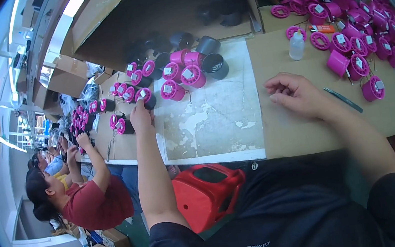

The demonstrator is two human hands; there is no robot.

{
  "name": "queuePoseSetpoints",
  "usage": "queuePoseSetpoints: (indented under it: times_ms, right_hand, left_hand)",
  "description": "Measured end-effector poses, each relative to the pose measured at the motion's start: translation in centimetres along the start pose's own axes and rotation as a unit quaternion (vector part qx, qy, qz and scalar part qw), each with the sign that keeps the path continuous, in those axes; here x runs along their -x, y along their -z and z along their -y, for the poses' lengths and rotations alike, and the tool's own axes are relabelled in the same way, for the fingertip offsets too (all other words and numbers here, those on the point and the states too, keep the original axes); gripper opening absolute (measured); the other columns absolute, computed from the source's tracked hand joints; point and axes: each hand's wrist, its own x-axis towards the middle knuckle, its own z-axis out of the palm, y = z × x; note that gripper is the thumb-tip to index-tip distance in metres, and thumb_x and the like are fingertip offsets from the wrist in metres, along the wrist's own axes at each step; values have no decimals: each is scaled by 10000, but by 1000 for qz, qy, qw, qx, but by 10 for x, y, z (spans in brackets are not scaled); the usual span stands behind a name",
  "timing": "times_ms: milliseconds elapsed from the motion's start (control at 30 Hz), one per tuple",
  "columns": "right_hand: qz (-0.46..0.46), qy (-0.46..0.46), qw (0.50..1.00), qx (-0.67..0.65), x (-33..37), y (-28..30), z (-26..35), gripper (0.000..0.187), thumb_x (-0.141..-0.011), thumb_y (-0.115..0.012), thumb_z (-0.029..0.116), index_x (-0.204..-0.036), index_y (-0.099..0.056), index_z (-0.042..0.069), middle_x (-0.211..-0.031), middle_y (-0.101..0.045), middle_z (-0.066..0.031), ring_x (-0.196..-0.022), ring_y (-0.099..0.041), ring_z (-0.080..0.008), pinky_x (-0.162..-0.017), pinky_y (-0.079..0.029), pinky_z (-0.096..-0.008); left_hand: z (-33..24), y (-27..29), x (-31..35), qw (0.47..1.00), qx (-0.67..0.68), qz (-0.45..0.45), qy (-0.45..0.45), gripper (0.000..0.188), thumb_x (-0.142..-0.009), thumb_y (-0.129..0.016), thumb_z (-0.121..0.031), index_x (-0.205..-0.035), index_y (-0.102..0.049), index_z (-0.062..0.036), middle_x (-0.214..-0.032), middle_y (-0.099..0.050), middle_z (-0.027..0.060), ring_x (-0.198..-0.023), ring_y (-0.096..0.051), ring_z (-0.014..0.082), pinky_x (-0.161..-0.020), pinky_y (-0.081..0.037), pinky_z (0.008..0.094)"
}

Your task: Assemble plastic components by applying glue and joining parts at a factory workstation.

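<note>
A pink-faced black cup (146, 96), at twelve o'clock from the nearer left hand (141, 117), is touched by fingers whose closure cannot be told, the right hand (296, 93) being held empty, loosely curled.

Head camera: left one of a side-by-side pair worn on the head, upright, looking down and forward.
Worktable (207, 159): seen from above its front edge, which crosses below mid-picture; the surface recedes toward the left.
Hands: left hand (141, 117) and right hand (296, 95) near the lens, over the table.
Dark shirt (290, 211): nearest, along the bottom.
Rim: wide fisheye, dark corners, bent edges.
</note>
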Motion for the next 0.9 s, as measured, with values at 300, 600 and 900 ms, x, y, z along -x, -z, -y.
queuePoseSetpoints:
  times_ms: [300, 600, 900]
  right_hand:
    - [-13, 92, 991, 100, 1, -3, -6, 245, -892, -660, 46, -1135, -683, 19, -959, -660, -64, -753, -574, -155, -683, -479, -264]
    - [-184, 275, 887, 322, 20, 14, -6, 269, -850, -703, 92, -1115, -681, 50, -1069, -658, -101, -911, -616, -264, -825, -501, -340]
    - [-319, 131, 718, 604, 86, 87, 6, 371, -801, -713, 141, -1163, -657, 78, -1136, -638, -80, -1094, -593, -293, -990, -465, -410]
  left_hand:
    - [28, -43, 74, 931, 7, -136, -340, 285, -954, -633, -223, -1150, -665, -19, -1043, -606, 111, -914, -568, 183, -789, -484, 308]
    - [6, -136, 139, 783, -342, 87, -512, 299, -828, -707, -78, -1127, -708, -91, -1034, -589, 109, -906, -600, 279, -793, -507, 361]
    - [11, -149, 219, 742, -268, 268, -552, 265, -794, -726, -72, -1059, -720, -78, -1023, -581, 97, -893, -604, 267, -780, -511, 361]
